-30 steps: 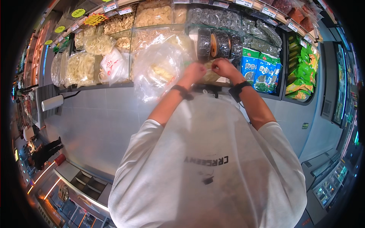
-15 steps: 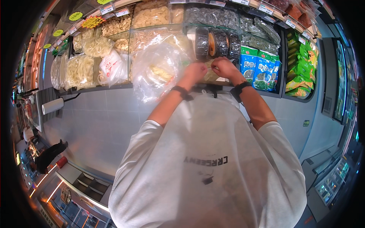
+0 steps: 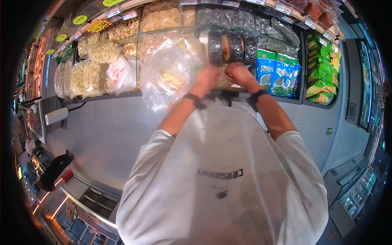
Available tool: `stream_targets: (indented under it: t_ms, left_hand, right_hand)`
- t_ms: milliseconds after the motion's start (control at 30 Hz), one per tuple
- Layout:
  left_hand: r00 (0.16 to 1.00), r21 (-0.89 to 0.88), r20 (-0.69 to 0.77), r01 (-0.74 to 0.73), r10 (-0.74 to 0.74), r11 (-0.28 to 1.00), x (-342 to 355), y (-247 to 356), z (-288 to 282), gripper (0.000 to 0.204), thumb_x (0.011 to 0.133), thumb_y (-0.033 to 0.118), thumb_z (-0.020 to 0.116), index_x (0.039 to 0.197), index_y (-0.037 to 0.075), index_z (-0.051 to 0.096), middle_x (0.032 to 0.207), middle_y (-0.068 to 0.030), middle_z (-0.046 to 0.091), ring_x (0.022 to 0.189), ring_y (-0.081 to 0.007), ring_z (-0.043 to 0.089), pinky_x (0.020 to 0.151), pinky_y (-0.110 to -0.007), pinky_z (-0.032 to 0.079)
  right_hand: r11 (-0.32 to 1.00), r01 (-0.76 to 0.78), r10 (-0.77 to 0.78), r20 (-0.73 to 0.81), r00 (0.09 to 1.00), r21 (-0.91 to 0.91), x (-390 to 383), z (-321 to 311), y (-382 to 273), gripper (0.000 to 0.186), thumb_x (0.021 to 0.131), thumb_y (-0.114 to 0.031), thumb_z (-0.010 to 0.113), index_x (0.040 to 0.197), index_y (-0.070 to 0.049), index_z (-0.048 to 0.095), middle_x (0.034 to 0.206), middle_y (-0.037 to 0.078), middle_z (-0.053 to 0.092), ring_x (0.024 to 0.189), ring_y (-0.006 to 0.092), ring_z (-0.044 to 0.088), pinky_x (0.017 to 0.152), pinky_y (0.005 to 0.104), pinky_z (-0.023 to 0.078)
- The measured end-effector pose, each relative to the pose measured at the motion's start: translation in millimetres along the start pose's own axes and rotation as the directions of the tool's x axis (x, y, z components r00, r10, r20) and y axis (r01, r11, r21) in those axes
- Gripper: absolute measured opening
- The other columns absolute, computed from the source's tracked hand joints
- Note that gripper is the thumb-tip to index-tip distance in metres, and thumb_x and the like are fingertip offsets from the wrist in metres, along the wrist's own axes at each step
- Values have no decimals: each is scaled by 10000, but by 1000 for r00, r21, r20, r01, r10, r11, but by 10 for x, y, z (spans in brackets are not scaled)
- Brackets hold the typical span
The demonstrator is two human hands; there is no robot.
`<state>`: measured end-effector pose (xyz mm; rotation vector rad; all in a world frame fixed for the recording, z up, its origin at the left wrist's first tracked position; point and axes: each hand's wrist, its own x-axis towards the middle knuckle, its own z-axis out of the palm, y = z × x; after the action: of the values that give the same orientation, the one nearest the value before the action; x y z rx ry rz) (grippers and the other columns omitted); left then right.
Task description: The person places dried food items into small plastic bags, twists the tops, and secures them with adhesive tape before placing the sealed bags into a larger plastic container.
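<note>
Little has moved since the previous frame: blue packs (image 3: 282, 77) sit slightly further left in view, likely a head shift, while left hand (image 3: 208, 77) and right hand (image 3: 239, 75) remain close together, not clearly touching. Fingers look curled on both; left is blurred, right seems bunched at the tips. Can't tell whether either is gripping anything. Pale packet (image 3: 225, 82) lies between and under them, partly covered, just in front of dark rolls (image 3: 214, 47). Whether it's being touched: unclear. Big clear bag (image 3: 157, 83) with pale food is just left of the left hand, lower part hanging past the counter edge (image 3: 110, 96). Wristband (image 3: 196, 100) on the left arm is near the film; contact uncertain. Risks, as judged: a sideways pull of the left arm could snag the loose film and, given the overhang, drag the bag off. If fingers are pinching thin plastic, an uneven tug could make it slip or tear. A forward push by the right hand could knock the rolls, which seem to stand on edge. Blue packs could get nudged by an outward swing; less likely.
</note>
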<state>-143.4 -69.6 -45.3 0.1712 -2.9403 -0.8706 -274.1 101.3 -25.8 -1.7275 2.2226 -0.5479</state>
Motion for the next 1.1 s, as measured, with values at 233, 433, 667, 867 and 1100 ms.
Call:
stream_targets:
  t_ms: [233, 433, 667, 867, 1100]
  left_hand:
    - [993, 42, -66, -97, 99, 994, -12, -31, 17, 116, 835, 210, 673, 810, 108, 722, 842, -88, 668, 878, -306, 641, 785, -430, 528]
    - [996, -111, -60, -68, 61, 992, -79, -90, -41, 121, 836, 211, 691, 848, 97, 730, 890, -101, 686, 905, -310, 648, 805, -434, 533]
    - [978, -235, 119, 197, -173, 952, -142, 17, -299, 199, 872, 228, 709, 955, 50, 742, 980, -167, 711, 914, -355, 675, 819, -430, 535]
    - [972, -282, 127, 228, -200, 932, -150, -35, -248, 170, 852, 194, 724, 933, 45, 743, 940, -159, 700, 888, -346, 672, 793, -415, 531]
    - [997, -239, 9, 80, -80, 968, -145, -26, -197, 113, 814, 167, 730, 833, 56, 730, 859, -116, 676, 846, -339, 652, 758, -414, 526]
  right_hand:
    - [998, -69, 69, -19, 997, -11, -40, 105, -20, 108, 822, -179, 658, 873, -86, 676, 948, 96, 661, 975, 325, 626, 903, 452, 467]
    - [996, -61, 63, -35, 997, 66, -8, 75, -66, 132, 865, -186, 657, 943, -90, 702, 996, 88, 673, 1037, 311, 614, 940, 444, 454]
    - [992, -78, 79, -13, 997, 95, 9, 106, -15, 139, 869, -198, 663, 935, -79, 693, 987, 93, 672, 1019, 309, 619, 929, 440, 459]
    - [991, -79, 78, 13, 997, 108, 90, 68, -83, 154, 845, -210, 670, 934, -89, 702, 990, 82, 679, 1037, 304, 617, 925, 440, 452]
    - [993, -59, 53, 61, 997, 98, 138, 55, -105, 132, 834, -196, 665, 904, -86, 689, 954, 88, 665, 1011, 305, 615, 896, 432, 454]
